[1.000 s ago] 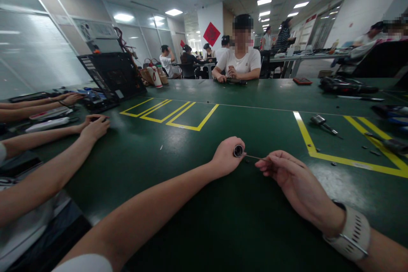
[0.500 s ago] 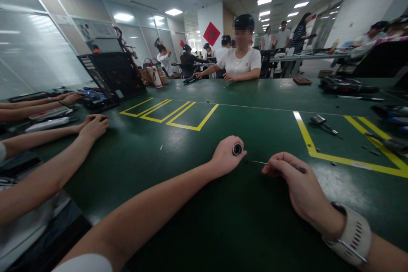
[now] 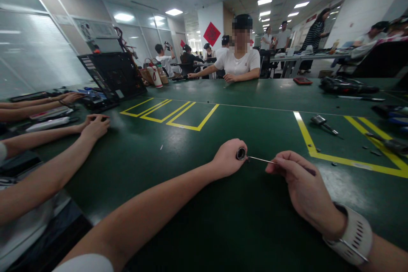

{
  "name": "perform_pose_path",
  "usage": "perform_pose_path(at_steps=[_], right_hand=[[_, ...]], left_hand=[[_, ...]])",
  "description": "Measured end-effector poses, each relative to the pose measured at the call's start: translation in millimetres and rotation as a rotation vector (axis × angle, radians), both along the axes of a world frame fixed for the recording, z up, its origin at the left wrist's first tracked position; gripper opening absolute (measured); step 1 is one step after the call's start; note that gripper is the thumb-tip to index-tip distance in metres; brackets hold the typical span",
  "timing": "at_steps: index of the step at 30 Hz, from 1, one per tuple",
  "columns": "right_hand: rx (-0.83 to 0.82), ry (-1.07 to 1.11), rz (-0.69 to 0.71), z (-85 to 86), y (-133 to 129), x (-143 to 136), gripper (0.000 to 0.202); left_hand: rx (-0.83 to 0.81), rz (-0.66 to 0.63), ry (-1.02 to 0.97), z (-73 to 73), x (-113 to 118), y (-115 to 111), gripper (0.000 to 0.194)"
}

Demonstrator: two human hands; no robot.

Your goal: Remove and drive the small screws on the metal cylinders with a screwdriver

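Note:
My left hand [image 3: 228, 159] is closed round a dark metal cylinder [image 3: 241, 153], whose hollow round end faces up toward the camera. From the right, my right hand [image 3: 295, 174] pinches a thin screwdriver [image 3: 261, 160] by its dark handle. The metal shaft points left, and its tip is at the cylinder's side by my left fingertips. A tiny dark piece shows near the tip, too small to name. Both hands are low over the green table [image 3: 178, 157].
A metal tool part [image 3: 323, 124] and several small dark pieces lie around the yellow tape [image 3: 361, 164] on the right. Another person's hands [image 3: 95, 126] rest at the left. Across the table sits a person in white [image 3: 239, 63]. A black case [image 3: 111, 72] stands at the back left.
The screwdriver tip has moved up to the cylinder and its shaft tilts more. My left hand has turned slightly, shifting the cylinder right and down. My right hand has shifted slightly right.

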State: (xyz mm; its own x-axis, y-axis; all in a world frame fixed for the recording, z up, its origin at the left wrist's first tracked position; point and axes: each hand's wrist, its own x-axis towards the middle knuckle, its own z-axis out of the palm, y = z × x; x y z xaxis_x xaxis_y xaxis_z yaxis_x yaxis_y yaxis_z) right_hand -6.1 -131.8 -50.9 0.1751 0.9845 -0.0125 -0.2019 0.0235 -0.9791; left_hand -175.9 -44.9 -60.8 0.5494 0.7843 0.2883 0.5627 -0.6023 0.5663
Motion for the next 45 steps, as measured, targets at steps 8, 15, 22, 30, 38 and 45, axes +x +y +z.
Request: perform_pose_path(at_steps=[8, 15, 22, 30, 38, 45], right_hand=[[0.008, -0.006, 0.015, -1.0, 0, 0, 0.011], [0.076, -0.315, 0.171, 1.5, -5, -4, 0.018], [0.208, -0.591, 0.188, 1.8, -10, -11, 0.012], [0.42, -0.728, 0.235, -7.4, -11, -12, 0.012], [0.361, -0.716, 0.189, 1.1, -14, -9, 0.011], [0.389, -0.751, 0.191, -2.4, -11, -10, 0.011]], left_hand=[[-0.004, 0.035, 0.014, 0.4, 1, -1, 0.009], [0.012, 0.048, -0.03, -0.7, 2, -1, 0.01], [0.051, 0.075, -0.03, -1.1, 3, -2, 0.009], [-0.023, 0.098, -0.113, 2.0, 3, -4, 0.014], [-0.03, 0.045, -0.122, 1.2, 1, -4, 0.018], [0.135, -0.069, 0.031, 2.7, 0, -4, 0.01]])
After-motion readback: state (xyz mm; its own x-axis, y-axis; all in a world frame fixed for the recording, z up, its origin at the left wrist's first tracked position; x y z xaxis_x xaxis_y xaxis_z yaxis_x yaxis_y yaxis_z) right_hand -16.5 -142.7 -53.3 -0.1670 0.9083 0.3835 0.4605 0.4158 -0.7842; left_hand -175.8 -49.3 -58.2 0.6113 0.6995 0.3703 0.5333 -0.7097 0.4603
